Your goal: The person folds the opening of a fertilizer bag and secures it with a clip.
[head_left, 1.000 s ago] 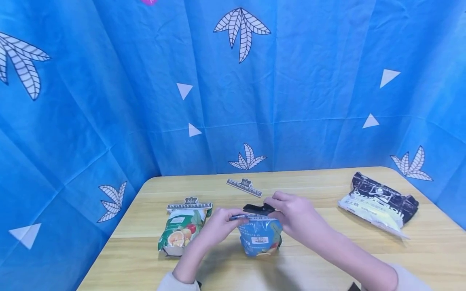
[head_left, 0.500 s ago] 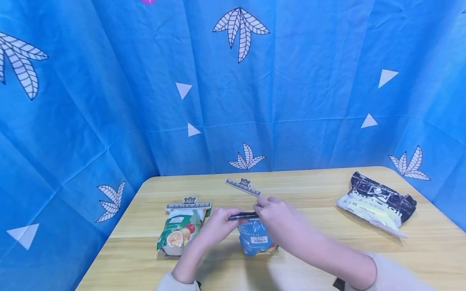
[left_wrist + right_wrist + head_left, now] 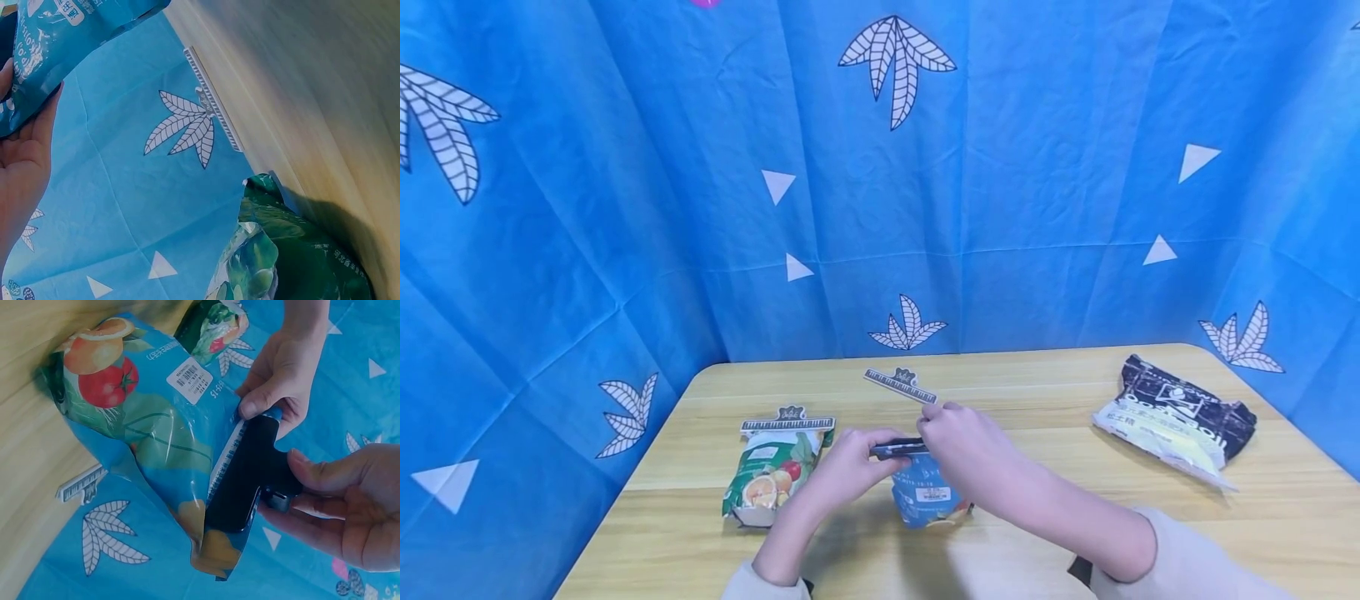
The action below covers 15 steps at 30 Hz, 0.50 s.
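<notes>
We saw a glossy blue bag [image 3: 172, 434], printed with a tomato [image 3: 109, 384] and oranges [image 3: 95, 355] and bearing a white barcode label [image 3: 190, 380], between the hands over the table [image 3: 1015, 571]. The left hand [image 3: 853, 462] pinched its top edge; the right hand [image 3: 966, 446] gripped the black clip [image 3: 245, 478] there.

right hand [image 3: 962, 446]: cut off at 3 o'clock, right wrist view
left hand [image 3: 853, 460]: cut off at 9 o'clock, left wrist view
black clip [image 3: 244, 481]: 3 o'clock end hidden by right hand, head view
blue bag [image 3: 923, 500]: 2 o'clock part behind right hand, head view; cut off at 11 o'clock, left wrist view
green bag [image 3: 312, 256]: cut off at 5 o'clock, left wrist view
barcode label [image 3: 189, 380]: digits too small to read
</notes>
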Tool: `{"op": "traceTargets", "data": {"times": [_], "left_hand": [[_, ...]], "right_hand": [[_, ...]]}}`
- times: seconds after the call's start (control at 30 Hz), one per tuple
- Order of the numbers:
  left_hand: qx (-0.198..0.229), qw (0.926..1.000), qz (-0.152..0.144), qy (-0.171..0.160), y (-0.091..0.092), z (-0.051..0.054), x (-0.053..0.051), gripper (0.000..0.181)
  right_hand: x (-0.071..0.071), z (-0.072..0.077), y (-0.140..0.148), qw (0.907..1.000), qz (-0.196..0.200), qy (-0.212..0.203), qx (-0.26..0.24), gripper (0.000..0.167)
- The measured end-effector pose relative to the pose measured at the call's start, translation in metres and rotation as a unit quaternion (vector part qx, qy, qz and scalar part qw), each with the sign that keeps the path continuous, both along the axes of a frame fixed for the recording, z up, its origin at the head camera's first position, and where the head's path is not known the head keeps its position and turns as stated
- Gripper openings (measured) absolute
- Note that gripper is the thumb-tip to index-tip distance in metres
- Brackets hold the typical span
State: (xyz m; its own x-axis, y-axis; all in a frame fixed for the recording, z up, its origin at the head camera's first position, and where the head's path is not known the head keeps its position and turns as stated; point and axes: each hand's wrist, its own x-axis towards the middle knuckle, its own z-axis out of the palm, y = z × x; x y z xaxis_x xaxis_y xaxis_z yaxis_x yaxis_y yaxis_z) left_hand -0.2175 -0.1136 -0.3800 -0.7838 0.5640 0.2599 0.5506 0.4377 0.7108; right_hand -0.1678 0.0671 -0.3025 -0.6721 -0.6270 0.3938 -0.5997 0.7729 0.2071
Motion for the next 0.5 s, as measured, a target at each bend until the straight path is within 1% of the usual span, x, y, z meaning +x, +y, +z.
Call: {"op": "traceTargets", "data": {"times": [0.1,0.23,0.3,0.33,0.4,0.43,0.5], "left_hand": [[0.000,1.0000,0.002,0.000,0.000,0.000,0.000,0.021],[0.002,0.9999,0.015,-0.003,0.000,0.000,0.001,0.020],[0.006,0.9998,0.020,-0.001,0.000,0.000,0.001,0.020],[0.008,0.9997,0.023,-0.002,0.001,0.000,0.001,0.020],[0.014,0.9995,0.028,0.000,0.002,-0.001,0.002,0.019],[0.017,0.9994,0.030,0.000,0.002,-0.001,0.003,0.018],[0.023,0.9991,0.036,0.000,0.004,-0.002,0.004,0.018]], "right_hand": [[0.000,0.000,0.000,1.0000,0.003,-0.001,0.000,0.022],[-0.001,-0.001,0.002,0.9998,0.014,0.008,0.011,0.023],[-0.003,-0.003,0.005,0.9996,0.026,-0.003,0.005,0.021],[-0.004,-0.004,0.007,0.9992,0.033,-0.019,-0.009,0.021],[-0.007,-0.008,0.014,0.9949,0.043,-0.073,-0.054,0.024],[-0.009,-0.010,0.019,0.9906,0.043,-0.103,-0.079,0.026],[-0.011,-0.015,0.029,0.9780,0.035,-0.156,-0.134,0.034]]}}
